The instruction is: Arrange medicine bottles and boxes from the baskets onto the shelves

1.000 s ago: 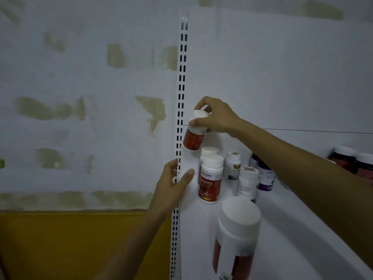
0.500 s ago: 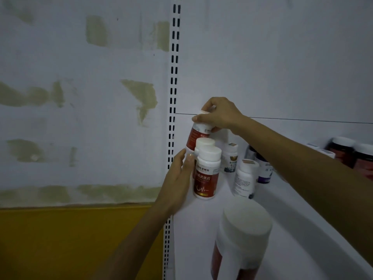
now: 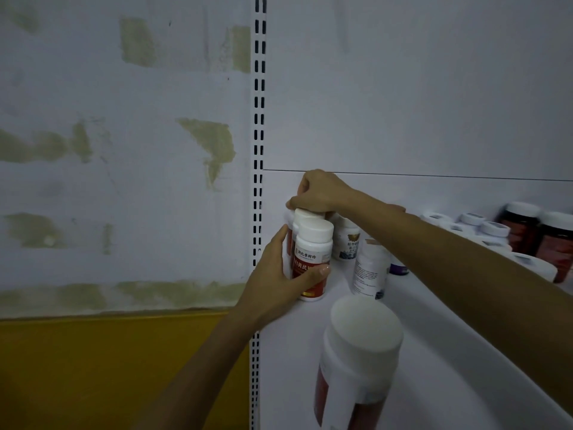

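Though the front bottle [image 3: 311,259] hides most of the rear bottle [image 3: 290,240] at the shelf's [image 3: 434,352] left end, the right hand [image 3: 319,192] clasps its top; the left hand [image 3: 276,280] curls round the upright front bottle.

The front bottle [image 3: 310,256] bears small dark characters 湖北李时珍 on its white band. Below, on red, large white 黄芪 can be read, the rest cut off by the left hand [image 3: 273,283]. At its 2 o'clock, a white bottle [image 3: 347,243] shows blurred characters, seemingly 植物 and 蛋白 — other labels are too small to read

Bare shelf [image 3: 305,333] between large bottle [image 3: 359,361] and red-labelled bottle [image 3: 310,252]
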